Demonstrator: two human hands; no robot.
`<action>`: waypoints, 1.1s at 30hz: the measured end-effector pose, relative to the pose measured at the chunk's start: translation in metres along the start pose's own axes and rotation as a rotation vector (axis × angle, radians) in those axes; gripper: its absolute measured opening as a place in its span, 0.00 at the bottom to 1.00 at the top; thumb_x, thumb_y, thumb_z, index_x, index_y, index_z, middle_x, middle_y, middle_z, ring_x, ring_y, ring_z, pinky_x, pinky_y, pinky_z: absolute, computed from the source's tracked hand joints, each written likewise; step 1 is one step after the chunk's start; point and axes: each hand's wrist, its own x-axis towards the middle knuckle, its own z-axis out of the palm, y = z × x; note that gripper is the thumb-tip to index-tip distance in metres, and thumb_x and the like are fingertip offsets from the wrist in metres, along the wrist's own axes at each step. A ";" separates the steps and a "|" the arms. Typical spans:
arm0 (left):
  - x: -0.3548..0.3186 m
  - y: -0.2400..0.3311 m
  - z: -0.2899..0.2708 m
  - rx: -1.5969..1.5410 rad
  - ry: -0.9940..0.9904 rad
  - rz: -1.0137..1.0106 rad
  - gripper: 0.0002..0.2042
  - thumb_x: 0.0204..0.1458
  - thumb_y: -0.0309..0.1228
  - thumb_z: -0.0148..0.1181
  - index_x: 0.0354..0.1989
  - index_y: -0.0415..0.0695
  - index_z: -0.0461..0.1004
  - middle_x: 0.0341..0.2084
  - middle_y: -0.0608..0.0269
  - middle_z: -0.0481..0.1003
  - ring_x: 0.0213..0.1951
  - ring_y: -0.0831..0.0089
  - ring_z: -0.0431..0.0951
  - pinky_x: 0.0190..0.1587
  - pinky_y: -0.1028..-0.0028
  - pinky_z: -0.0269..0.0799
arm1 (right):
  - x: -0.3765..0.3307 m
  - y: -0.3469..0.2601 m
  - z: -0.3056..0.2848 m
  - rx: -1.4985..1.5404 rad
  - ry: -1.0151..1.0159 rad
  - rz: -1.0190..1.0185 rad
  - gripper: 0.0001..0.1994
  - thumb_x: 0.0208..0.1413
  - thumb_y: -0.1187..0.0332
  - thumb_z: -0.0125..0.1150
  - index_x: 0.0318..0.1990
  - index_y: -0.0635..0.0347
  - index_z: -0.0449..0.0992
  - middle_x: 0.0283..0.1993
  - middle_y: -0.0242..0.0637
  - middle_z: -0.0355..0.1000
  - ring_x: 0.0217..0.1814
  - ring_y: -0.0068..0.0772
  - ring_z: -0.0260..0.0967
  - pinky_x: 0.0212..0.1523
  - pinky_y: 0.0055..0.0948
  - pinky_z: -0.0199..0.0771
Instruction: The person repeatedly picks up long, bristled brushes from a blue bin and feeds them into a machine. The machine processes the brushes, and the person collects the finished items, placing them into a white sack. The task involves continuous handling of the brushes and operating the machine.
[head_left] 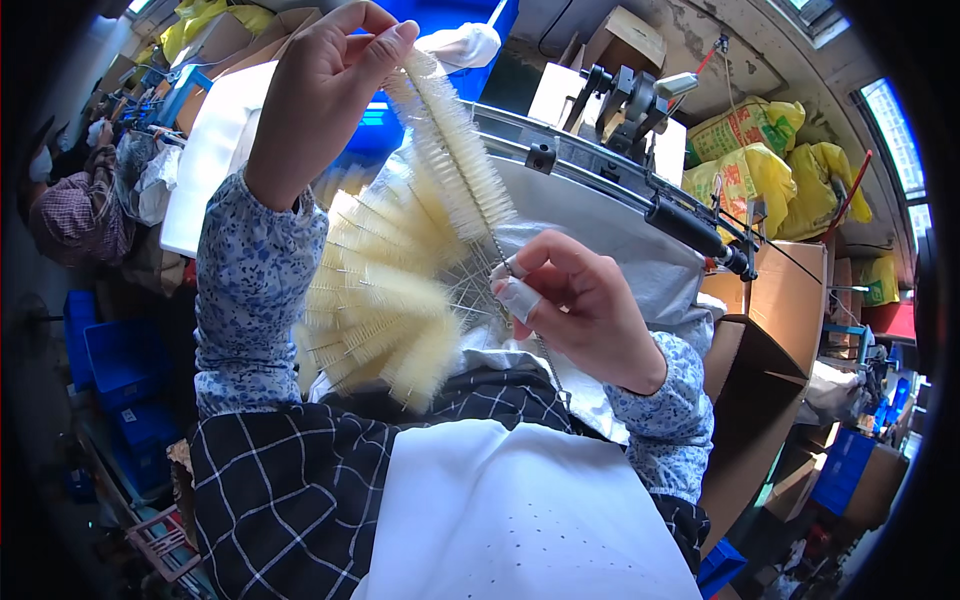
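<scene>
A long, pale-bristled bottle brush [455,150] slants across in front of me. My left hand [325,95] is closed on its upper end, thumb against fingers. Lower down, my right hand [585,310] pinches the twisted wire stem, with white tape wrapped round its fingertips; the stem runs on below it toward my lap. Beneath the held brush lies a heap of similar cream brushes [380,310], their wire stems crossing one another toward the middle. A white cloth [480,500] covers part of my black checked clothing.
Beyond my hands stands a machine with metal rails [590,170] and black clamps [620,105]. A blue bin [425,15] is behind the brush. Yellow sacks [745,185] and an open cardboard box [755,400] stand right. Blue crates [125,355] and another person [85,215] are left.
</scene>
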 end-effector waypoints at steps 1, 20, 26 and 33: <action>0.000 -0.002 0.001 -0.013 0.009 -0.023 0.12 0.54 0.39 0.49 0.34 0.42 0.68 0.29 0.59 0.75 0.34 0.81 0.74 0.39 0.82 0.68 | -0.001 0.002 0.000 0.014 0.021 -0.016 0.04 0.52 0.76 0.51 0.34 0.64 0.64 0.26 0.31 0.68 0.24 0.14 0.66 0.22 0.14 0.67; 0.010 -0.004 0.013 0.005 -0.016 -0.110 0.14 0.53 0.44 0.48 0.33 0.44 0.70 0.29 0.65 0.75 0.29 0.84 0.73 0.32 0.84 0.67 | -0.018 0.005 -0.012 0.276 0.035 0.076 0.05 0.52 0.73 0.53 0.33 0.64 0.64 0.25 0.29 0.67 0.24 0.11 0.65 0.23 0.13 0.67; -0.011 0.004 0.029 -0.220 -0.015 -0.233 0.19 0.56 0.47 0.39 0.38 0.42 0.67 0.29 0.60 0.74 0.30 0.76 0.74 0.34 0.79 0.69 | -0.032 0.019 -0.024 0.526 0.077 0.044 0.06 0.54 0.70 0.51 0.35 0.63 0.63 0.23 0.30 0.67 0.21 0.11 0.64 0.15 0.09 0.62; -0.067 0.063 0.115 -0.781 -0.756 -0.466 0.20 0.57 0.38 0.42 0.53 0.36 0.59 0.38 0.59 0.70 0.39 0.77 0.71 0.39 0.79 0.67 | -0.056 0.027 0.006 0.782 0.317 -0.091 0.07 0.55 0.69 0.50 0.38 0.60 0.60 0.26 0.34 0.68 0.20 0.15 0.66 0.14 0.10 0.62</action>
